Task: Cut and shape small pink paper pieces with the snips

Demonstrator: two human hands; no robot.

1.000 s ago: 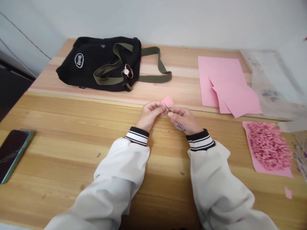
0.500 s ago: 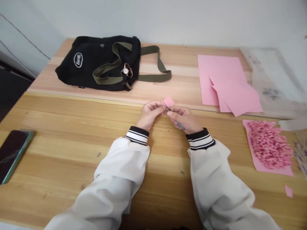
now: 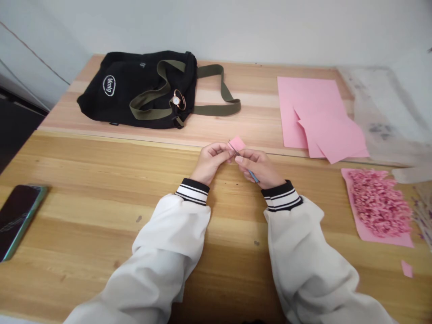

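Before me, a small pink paper piece (image 3: 237,143) is pinched at its lower left by my left hand (image 3: 209,161), whose thumb and fingers are closed. My right hand (image 3: 259,167) is wrapped round a slim blue-handled tool (image 3: 253,176). The tool's thin dark tip crosses the left side of the paper, and the two hands' fingertips almost meet there. What kind of tool it is I cannot make out, as the fingers cover its middle.
A black bag (image 3: 141,90) with green straps and a watch (image 3: 177,100) on it lies at the back left. A phone (image 3: 20,218) is at far left. On the right are pink sheets (image 3: 310,96), a heap of pink curled bits (image 3: 380,202) and a pink scrap (image 3: 407,268).
Almost nothing differs. Both hands keep their hold on the paper piece and the tool, and the view has shifted very slightly.
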